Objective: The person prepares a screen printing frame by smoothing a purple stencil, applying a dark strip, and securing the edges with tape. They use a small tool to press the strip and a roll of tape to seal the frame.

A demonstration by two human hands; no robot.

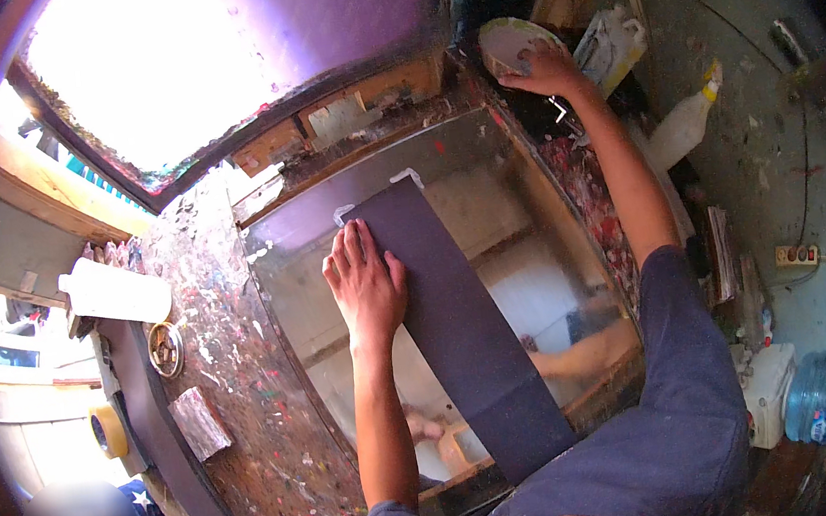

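A long dark strip of sheet material lies across a glass panel set into the worktop. My left hand rests flat, its fingertips at the strip's far left edge and the palm partly over the glass. Small white corner marks sit by the strip's far end. At the back right, my right hand reaches into a round, pale-rimmed bowl. Its fingers curl down inside, and whatever they hold is hidden.
A raised frame stands behind the glass. On the paint-spotted worktop's left are a white bottle, a round tin and a small block. A spray bottle and jug are at right. Someone's blurred head is lower left.
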